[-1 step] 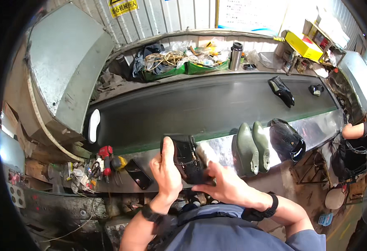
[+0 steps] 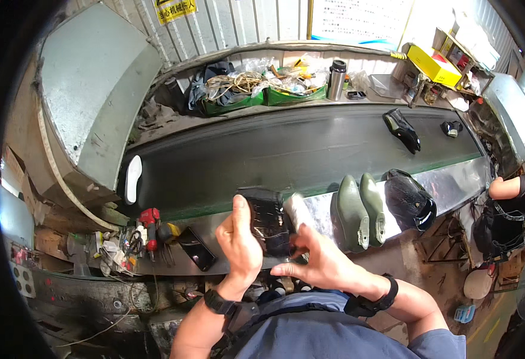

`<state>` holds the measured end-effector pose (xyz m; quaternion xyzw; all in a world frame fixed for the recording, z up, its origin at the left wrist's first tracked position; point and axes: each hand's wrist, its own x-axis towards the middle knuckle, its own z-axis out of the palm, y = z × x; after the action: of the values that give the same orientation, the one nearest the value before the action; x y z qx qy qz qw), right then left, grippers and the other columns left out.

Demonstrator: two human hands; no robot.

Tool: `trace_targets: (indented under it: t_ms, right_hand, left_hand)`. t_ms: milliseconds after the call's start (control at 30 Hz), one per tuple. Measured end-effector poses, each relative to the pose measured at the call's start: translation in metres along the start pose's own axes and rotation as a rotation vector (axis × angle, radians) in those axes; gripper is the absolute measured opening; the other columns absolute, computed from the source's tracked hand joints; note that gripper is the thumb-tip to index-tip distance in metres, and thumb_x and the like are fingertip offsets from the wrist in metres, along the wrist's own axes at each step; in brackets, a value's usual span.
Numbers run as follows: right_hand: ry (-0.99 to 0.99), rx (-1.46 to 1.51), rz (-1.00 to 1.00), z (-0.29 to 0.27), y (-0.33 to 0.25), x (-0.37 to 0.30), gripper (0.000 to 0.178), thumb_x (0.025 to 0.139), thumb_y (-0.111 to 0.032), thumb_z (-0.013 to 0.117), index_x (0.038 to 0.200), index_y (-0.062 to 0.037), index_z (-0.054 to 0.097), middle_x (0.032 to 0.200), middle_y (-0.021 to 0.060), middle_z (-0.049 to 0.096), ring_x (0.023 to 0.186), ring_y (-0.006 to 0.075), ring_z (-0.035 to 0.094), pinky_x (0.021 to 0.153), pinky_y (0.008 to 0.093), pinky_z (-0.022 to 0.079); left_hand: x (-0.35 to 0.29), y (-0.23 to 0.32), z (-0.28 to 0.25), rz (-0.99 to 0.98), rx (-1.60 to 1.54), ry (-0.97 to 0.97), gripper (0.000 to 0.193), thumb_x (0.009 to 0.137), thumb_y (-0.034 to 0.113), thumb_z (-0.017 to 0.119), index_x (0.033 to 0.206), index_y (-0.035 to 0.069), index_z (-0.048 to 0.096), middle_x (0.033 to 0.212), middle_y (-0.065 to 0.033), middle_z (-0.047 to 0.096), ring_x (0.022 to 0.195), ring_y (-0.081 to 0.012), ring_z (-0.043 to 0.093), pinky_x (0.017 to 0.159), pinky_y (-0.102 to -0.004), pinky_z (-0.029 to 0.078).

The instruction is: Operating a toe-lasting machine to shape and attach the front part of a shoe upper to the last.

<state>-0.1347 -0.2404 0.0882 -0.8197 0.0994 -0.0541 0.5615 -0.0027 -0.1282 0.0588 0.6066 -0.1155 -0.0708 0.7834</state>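
Observation:
My left hand (image 2: 240, 245) is wrapped round a black glossy shoe upper (image 2: 268, 221), its thumb along the left edge and the other fingers hidden behind. My right hand (image 2: 319, 257) is curled at the upper's lower right edge, thumb stretched toward the left and fingertips partly hidden and blurred. Close to those fingers, a blurred white piece (image 2: 298, 212) shows beside the upper; what it is I cannot make out. To the right, two green shoe lasts (image 2: 352, 212) lie side by side on the bench, next to another black shoe upper (image 2: 409, 200).
A dark conveyor belt (image 2: 214, 158) runs behind the bench, with a white sole (image 2: 133, 179) and a black shoe (image 2: 401, 130) on it. Left of me lie a phone (image 2: 198, 248) and a red power tool (image 2: 150, 227). Another person's arm (image 2: 505, 188) is at the right.
The black upper has turned slightly and shifted a little right in my left hand. The fingers of my right hand have lifted slightly, and the white piece has moved up a bit.

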Motion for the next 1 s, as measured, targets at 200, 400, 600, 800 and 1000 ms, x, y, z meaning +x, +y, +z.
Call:
trace_targets:
  t_ms: [200,400,600,800,1000]
  right_hand:
    - [0.261,0.891,0.341,0.011,0.013,0.028,0.035,0.103,-0.023,0.062,0.134,-0.0097,0.053,0.119,0.0048,0.067,0.109,0.0148,0.065,0.093,0.0378,0.057]
    - [0.351,0.470,0.250,-0.004,0.036,0.021,0.034,0.100,-0.032,0.068,0.121,-0.0068,0.060,0.093,0.0057,0.070,0.086,0.0126,0.063,0.084,0.0338,0.052]
    - [0.013,-0.607,-0.356,0.003,0.126,-0.054,0.044,0.078,-0.025,0.082,0.112,-0.0017,0.069,0.063,0.0042,0.051,0.067,0.0228,0.055,0.114,0.0569,0.038]
    - [0.114,-0.689,-0.290,0.062,0.228,-0.103,0.042,0.073,-0.013,0.084,0.111,-0.0035,0.070,0.075,0.0054,0.061,0.077,0.0236,0.061,0.115,0.0608,0.038]
    - [0.477,-0.380,-0.158,0.087,0.245,-0.067,0.081,0.065,-0.016,0.095,0.134,-0.0038,0.054,0.116,0.0161,0.054,0.102,0.0376,0.058,0.102,0.0459,0.048]
  left_hand:
    - [0.015,-0.016,0.023,0.397,0.226,-0.262,0.060,0.110,0.037,0.037,0.076,-0.001,0.068,0.065,-0.0027,0.066,0.055,-0.0108,0.057,0.052,-0.0300,0.041]
    - [0.025,-0.048,0.027,-0.692,-0.580,-0.072,0.081,0.097,0.075,0.036,0.102,0.002,0.071,0.090,-0.0079,0.074,0.080,-0.0194,0.071,0.077,-0.0296,0.056]
    - [0.064,-0.157,-0.048,-1.114,-0.471,-0.420,0.053,0.102,0.049,0.054,0.123,0.002,0.064,0.116,-0.0118,0.071,0.109,-0.0270,0.067,0.098,-0.0445,0.053]
    - [0.073,-0.199,-0.029,-1.053,-0.034,-0.450,0.021,0.097,0.022,0.070,0.104,0.003,0.071,0.093,-0.0036,0.074,0.083,-0.0162,0.070,0.080,-0.0309,0.054]
    - [0.094,-0.254,-0.018,-0.232,0.848,-0.236,0.032,0.088,0.034,0.077,0.088,0.002,0.076,0.080,-0.0143,0.074,0.077,-0.0267,0.071,0.071,-0.0372,0.052]
